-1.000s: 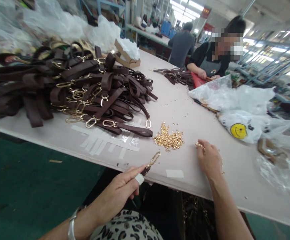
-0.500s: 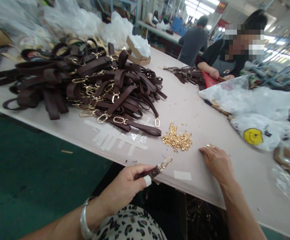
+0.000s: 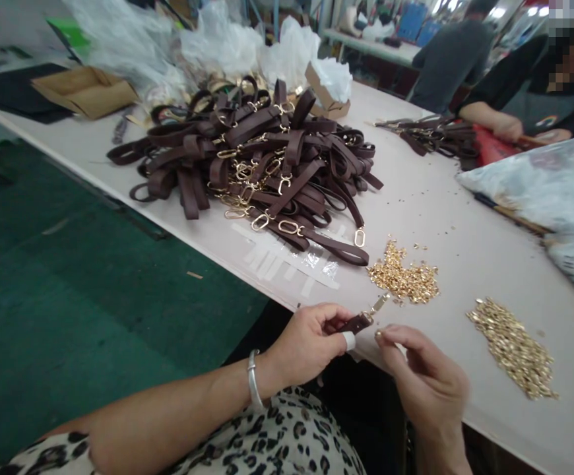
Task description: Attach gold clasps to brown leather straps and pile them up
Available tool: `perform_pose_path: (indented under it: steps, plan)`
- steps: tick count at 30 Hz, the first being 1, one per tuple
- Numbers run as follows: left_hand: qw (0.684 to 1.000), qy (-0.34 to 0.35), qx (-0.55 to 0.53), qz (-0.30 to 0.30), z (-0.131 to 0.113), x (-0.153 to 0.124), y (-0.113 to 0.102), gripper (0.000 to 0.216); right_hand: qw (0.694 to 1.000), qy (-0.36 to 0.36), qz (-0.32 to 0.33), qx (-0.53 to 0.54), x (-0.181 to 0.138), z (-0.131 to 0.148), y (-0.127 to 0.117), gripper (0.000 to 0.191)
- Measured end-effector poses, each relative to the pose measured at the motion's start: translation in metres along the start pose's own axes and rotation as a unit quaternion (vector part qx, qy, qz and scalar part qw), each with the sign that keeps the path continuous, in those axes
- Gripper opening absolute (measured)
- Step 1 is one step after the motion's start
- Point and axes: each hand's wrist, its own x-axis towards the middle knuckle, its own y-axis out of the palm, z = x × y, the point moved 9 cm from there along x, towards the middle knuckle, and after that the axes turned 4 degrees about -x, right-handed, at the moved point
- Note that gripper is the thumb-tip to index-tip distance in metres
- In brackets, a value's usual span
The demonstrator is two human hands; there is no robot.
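My left hand (image 3: 311,343) is closed on the end of a dark brown leather strap (image 3: 357,323), near the table's front edge. A gold clasp (image 3: 380,303) sticks out from the strap end, beyond my fingers. My right hand (image 3: 428,376) pinches a small gold stud (image 3: 379,334) between thumb and forefinger, just right of the strap end and apart from it. Behind my hands lies a heap of small shiny gold pieces (image 3: 406,280). Another heap of small gold studs (image 3: 512,349) lies to the right.
A large pile of brown straps (image 3: 267,158) with gold rings covers the table's middle. A cardboard box (image 3: 86,91) and plastic bags (image 3: 227,39) are behind it. A co-worker's hand (image 3: 507,127) is near more straps (image 3: 435,138). A white bag (image 3: 549,185) lies at right.
My right hand has come left from the right-hand gold heap to the strap end, now with a small stud in its fingertips. My left hand keeps its strap. The view has swung left.
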Motion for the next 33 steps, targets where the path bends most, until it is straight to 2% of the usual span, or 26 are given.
perform_pose_path:
  steps: [2, 5, 13, 23, 28, 30, 33]
  plan:
    - [1.000, 0.013, 0.020, -0.003, -0.002, -0.001, 0.000, 0.025, 0.999, -0.020, 0.002, 0.038, -0.006, 0.012, 0.016, 0.012]
    - [0.997, 0.037, 0.073, -0.012, -0.006, -0.003, -0.002, 0.020, 0.999, -0.048, 0.022, 0.009, -0.006, 0.021, 0.027, 0.018]
    - [0.957, 0.147, 0.249, -0.027, -0.030, -0.014, -0.002, 0.018, 0.997, -0.058, 0.026, -0.052, -0.008, 0.034, 0.023, 0.016]
    - [0.933, 0.219, 0.285, 0.013, -0.035, -0.020, 0.010, 0.029, 0.999, -0.009, -0.009, -0.046, -0.019, 0.020, 0.016, 0.016]
    - [0.948, 0.189, 0.258, 0.010, -0.033, -0.020, 0.012, 0.018, 0.998, -0.059, -0.001, 0.003, -0.021, 0.028, 0.014, 0.024]
    - [0.945, 0.199, 0.259, 0.013, -0.036, -0.022, 0.014, 0.020, 0.997, -0.073, 0.005, 0.014, -0.022, 0.031, 0.014, 0.026]
    - [0.933, 0.227, 0.278, 0.023, -0.040, -0.025, 0.019, 0.025, 0.998, -0.056, -0.015, 0.010, -0.025, 0.029, 0.011, 0.026]
